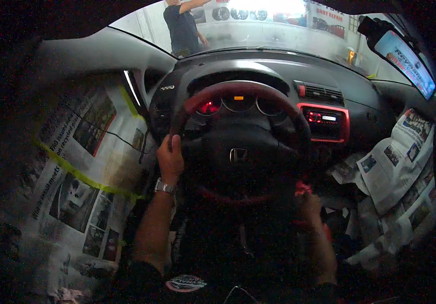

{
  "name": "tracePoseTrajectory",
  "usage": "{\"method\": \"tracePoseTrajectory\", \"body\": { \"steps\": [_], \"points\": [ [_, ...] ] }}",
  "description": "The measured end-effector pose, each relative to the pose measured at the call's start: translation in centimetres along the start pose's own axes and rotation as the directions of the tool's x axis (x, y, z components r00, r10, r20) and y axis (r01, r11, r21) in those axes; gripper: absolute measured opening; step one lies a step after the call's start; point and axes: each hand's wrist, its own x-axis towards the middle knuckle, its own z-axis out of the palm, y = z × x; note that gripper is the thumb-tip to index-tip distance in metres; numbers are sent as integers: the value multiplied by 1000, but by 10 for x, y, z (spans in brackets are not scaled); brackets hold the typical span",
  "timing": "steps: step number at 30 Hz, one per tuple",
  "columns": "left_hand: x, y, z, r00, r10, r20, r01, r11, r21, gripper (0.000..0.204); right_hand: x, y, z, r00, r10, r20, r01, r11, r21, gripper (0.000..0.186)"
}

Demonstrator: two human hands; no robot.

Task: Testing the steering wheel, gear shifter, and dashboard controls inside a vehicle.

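Note:
I am seated behind a dark red and black steering wheel (pixel 197 104). My left hand (pixel 170 158) is wrapped round the left side of its rim with the thumb pointing up, and a metal watch (pixel 166 187) is on that wrist. Low on the centre console, in dim light, my right hand (pixel 309 206) is closed at the place of the gear lever, whose knob it hides. Red trim (pixel 303 188) shows just beyond its knuckles. Behind the wheel, the instrument cluster (pixel 238 104) glows with red and orange lights.
A lit car stereo (pixel 324 123) sits in a red surround. Newspaper taped with yellow-green tape covers the left door (pixel 101 167); more newspaper (pixel 398 157) covers the passenger side. A mirror-mounted screen (pixel 405 62) hangs at upper right. Beyond the windshield a person (pixel 182 28) stands, one arm raised.

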Motion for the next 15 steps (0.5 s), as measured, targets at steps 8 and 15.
{"method": "tracePoseTrajectory", "body": {
  "steps": [8,15],
  "points": [
    [-2,4,3,998,34,-54,-36,999,-26,51,5,-10,29,982,-35,-183,27,998,-50,30],
    [2,15,-2,999,37,-18,-37,999,15,48,0,61,1,977,92,-192,-103,993,-49,36]
  ]
}}
